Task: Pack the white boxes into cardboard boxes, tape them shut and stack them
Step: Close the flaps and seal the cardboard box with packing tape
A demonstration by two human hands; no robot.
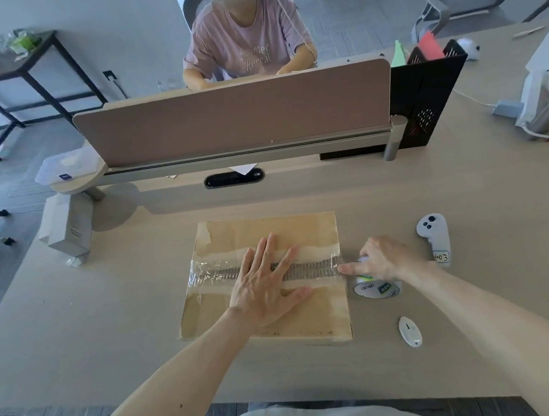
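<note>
A flat cardboard box (262,235) lies closed on the desk in front of me. A strip of clear tape (212,275) runs across its middle seam from left to right. My left hand (267,284) presses flat on the box lid, fingers spread over the tape. At the box's right edge my right hand (379,260) grips a roll of clear tape (376,288), its forefinger pointing at the tape where it leaves the box. No white boxes are in sight.
A white controller (432,228) with a label lies right of the roll, and a small white oval device (410,331) lies nearer me. A pink desk divider (233,116) stands behind the box, with a person seated beyond it. A black organiser (422,97) stands at the back right.
</note>
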